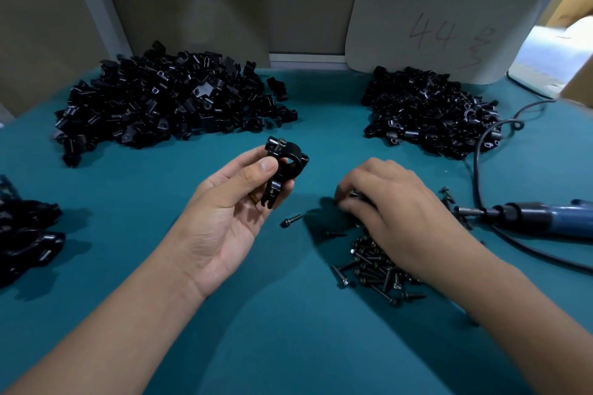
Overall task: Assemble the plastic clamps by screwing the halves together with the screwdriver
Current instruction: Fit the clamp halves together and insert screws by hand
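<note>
Over the teal table [288, 314], the left hand [231, 212] pinches a black plastic clamp [284, 167] with one screw seated, while the right hand [394, 212] curls into the near-right black screw pile [375, 266], the blue electric screwdriver [545, 218] idle and two far heaps [167, 99] unassembled.

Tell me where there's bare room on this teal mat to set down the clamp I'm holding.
Bare teal mat lies near you between your forearms, and in the middle between the large pile of black clamp halves and the smaller pile. It's crowded under the right hand: loose black screws and the blue electric screwdriver.
</note>
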The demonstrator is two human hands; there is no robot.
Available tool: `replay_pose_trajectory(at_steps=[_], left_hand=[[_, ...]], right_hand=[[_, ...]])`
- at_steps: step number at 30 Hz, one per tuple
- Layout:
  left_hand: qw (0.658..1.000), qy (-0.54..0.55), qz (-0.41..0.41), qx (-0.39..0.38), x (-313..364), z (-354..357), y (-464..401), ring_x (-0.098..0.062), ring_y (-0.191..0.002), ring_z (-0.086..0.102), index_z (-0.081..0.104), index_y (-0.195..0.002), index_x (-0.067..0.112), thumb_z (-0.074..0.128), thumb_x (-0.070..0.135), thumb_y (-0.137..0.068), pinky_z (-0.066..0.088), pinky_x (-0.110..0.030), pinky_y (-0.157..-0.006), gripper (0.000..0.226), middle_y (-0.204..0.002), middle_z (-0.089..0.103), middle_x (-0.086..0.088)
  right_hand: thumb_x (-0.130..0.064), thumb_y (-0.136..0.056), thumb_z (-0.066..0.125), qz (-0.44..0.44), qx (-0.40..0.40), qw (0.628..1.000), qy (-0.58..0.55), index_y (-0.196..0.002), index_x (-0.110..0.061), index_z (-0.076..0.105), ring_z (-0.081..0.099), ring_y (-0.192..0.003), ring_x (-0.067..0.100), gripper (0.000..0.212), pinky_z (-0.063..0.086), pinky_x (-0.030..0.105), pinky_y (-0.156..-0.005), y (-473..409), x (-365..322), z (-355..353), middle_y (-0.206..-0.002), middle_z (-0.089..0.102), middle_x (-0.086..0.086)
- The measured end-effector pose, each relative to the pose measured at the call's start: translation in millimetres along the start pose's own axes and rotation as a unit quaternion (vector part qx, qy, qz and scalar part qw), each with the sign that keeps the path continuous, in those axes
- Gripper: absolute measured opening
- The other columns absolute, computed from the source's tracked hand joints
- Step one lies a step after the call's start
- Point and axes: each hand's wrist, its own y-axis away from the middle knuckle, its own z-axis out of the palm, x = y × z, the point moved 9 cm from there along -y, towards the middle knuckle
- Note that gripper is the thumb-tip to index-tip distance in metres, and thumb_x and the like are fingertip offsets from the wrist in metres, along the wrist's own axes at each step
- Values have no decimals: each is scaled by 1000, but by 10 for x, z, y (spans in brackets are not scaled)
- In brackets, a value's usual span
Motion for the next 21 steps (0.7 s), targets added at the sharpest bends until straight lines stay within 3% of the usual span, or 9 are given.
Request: replay_pose_trajectory(at_steps=[4, 9, 21], left_hand=[[999, -40, -3, -19, -23, 49, 12, -19, -104, 78, 86, -102, 14, 77, 9, -81, 61, -26, -87, 23, -118, 79, -14], [996, -73, -1, -47, -61, 117, 30, -19, -105, 77, 85, -104, 12, 76, 8, -80, 61, -28, -90, 26, -117, 79, -16], [993, -86, -4, -84, -102, 194, 38, -21, -101, 77, 83, -106, 11, 82, 8, -76, 60, -29, -90, 29, -113, 79, -15]], right_hand=[[-26, -106, 62, 14, 120, 968, -221, -106, -30, 68, 69, -92, 10, 7, 53, 22, -77, 31, 67, -239, -94, 69, -15], [-24, -101, 71, 3, 154, 907, -393, -106, -26, 70, 77, -87, 23, 6, 64, 37, -81, 52, 50, -281, -94, 75, -1], [-37, -93, 75, -2, 159, 933, -322, -102, -29, 76, 76, -86, 18, 12, 64, 37, -77, 76, -45, -302, -92, 76, -10]])
